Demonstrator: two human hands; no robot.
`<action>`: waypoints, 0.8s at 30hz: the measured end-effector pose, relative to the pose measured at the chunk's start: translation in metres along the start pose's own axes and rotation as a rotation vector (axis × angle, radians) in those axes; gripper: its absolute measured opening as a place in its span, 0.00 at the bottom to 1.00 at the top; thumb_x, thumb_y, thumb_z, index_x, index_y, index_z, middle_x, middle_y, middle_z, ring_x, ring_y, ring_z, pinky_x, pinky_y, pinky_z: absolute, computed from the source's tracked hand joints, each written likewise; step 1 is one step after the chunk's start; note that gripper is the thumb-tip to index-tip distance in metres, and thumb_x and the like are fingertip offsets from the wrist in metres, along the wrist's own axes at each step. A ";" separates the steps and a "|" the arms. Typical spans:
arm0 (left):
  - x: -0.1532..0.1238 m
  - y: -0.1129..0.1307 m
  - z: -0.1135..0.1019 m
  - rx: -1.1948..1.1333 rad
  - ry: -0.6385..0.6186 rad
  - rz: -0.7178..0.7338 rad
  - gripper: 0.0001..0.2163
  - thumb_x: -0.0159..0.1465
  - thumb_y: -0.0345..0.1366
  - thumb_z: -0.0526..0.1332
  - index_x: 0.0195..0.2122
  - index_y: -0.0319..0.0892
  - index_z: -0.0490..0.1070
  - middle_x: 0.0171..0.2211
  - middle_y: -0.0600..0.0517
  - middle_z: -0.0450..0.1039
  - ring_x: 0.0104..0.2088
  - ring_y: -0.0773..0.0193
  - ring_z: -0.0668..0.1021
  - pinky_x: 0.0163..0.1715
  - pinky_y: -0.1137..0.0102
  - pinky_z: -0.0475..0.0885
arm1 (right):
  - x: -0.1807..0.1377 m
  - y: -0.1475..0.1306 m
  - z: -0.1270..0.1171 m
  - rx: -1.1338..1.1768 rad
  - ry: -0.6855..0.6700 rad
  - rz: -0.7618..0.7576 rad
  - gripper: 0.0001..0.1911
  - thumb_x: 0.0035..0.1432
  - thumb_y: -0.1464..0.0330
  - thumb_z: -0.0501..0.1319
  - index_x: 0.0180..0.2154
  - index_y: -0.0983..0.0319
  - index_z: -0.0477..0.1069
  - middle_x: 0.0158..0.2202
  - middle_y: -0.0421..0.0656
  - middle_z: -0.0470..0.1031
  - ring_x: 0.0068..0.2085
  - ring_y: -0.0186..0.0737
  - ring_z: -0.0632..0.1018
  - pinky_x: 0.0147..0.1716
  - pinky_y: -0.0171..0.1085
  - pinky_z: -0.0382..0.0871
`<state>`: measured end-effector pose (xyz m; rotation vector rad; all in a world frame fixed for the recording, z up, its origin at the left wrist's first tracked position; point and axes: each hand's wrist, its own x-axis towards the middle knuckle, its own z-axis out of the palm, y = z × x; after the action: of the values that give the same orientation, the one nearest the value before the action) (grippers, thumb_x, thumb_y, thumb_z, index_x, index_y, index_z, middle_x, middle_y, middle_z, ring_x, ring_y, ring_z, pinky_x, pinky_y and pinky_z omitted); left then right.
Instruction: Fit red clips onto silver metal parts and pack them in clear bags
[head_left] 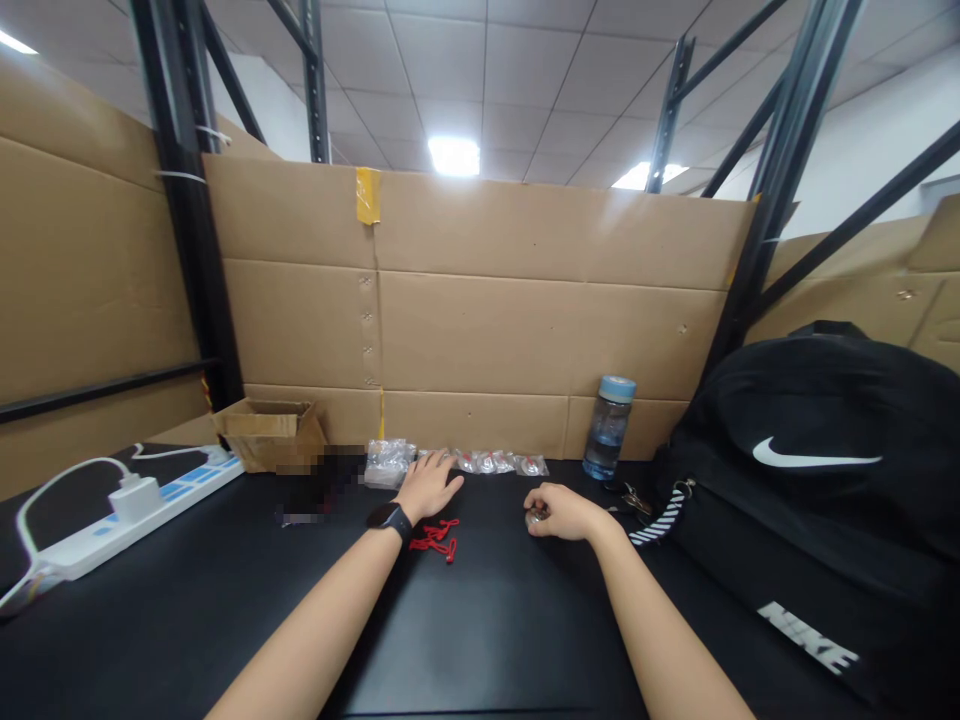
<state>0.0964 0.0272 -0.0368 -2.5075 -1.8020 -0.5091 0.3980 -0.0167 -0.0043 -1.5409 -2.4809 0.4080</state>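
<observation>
Brown cardboard sheets (480,340) wall in a smooth black surface (480,640), and dark metal posts (780,150) rise past them towards a tiled ceiling (517,60) with lit panels (454,156). Red cords (433,541) lie in a loose heap on that surface. To the right of the cords, the right hand (564,512) has its fingers drawn together, pinching a small clear packet (535,518) low over the surface. Just behind the cords, the left hand (427,488) is palm down, fingers spread, its tips at the left end of a row of clear packets (496,462); I cannot tell whether they touch. A dark watch (390,516) circles that wrist, left of the cords. The row runs behind the cords and off to their right, along the foot of the cardboard. Behind and left of the cords are bagged items (386,462), then a cardboard box (281,435), then a white power strip (97,545). Well right of the cords stand a water bottle (606,430) and a black backpack (825,470).
</observation>
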 end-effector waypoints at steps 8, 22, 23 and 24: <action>0.039 -0.001 0.002 0.060 -0.073 -0.108 0.28 0.63 0.50 0.54 0.64 0.52 0.61 0.64 0.42 0.59 0.62 0.37 0.64 0.58 0.45 0.58 | -0.001 0.003 0.001 0.006 0.011 0.003 0.21 0.45 0.65 0.69 0.45 0.59 0.78 0.42 0.45 0.76 0.41 0.42 0.77 0.42 0.34 0.68; 0.046 0.015 0.008 0.054 -0.153 -0.090 0.21 0.66 0.42 0.50 0.60 0.50 0.63 0.60 0.42 0.61 0.57 0.40 0.70 0.51 0.47 0.68 | -0.002 0.000 -0.001 -0.002 -0.028 -0.012 0.22 0.46 0.63 0.70 0.46 0.59 0.78 0.42 0.46 0.76 0.42 0.44 0.77 0.44 0.36 0.68; 0.045 0.018 0.007 0.049 -0.156 -0.092 0.21 0.66 0.42 0.50 0.60 0.51 0.62 0.61 0.42 0.61 0.57 0.40 0.70 0.50 0.46 0.69 | -0.002 -0.001 -0.002 -0.001 -0.028 -0.012 0.22 0.46 0.63 0.70 0.46 0.59 0.78 0.42 0.46 0.76 0.42 0.43 0.77 0.44 0.35 0.68; 0.044 0.021 0.006 0.043 -0.159 -0.097 0.23 0.65 0.43 0.51 0.62 0.52 0.60 0.62 0.41 0.60 0.57 0.39 0.70 0.50 0.45 0.68 | -0.002 -0.001 -0.002 0.000 -0.028 -0.013 0.22 0.46 0.63 0.69 0.46 0.59 0.78 0.42 0.46 0.76 0.42 0.43 0.77 0.43 0.35 0.68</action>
<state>0.1296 0.0623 -0.0272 -2.5075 -1.9730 -0.2767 0.3984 -0.0190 -0.0021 -1.5282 -2.5111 0.4307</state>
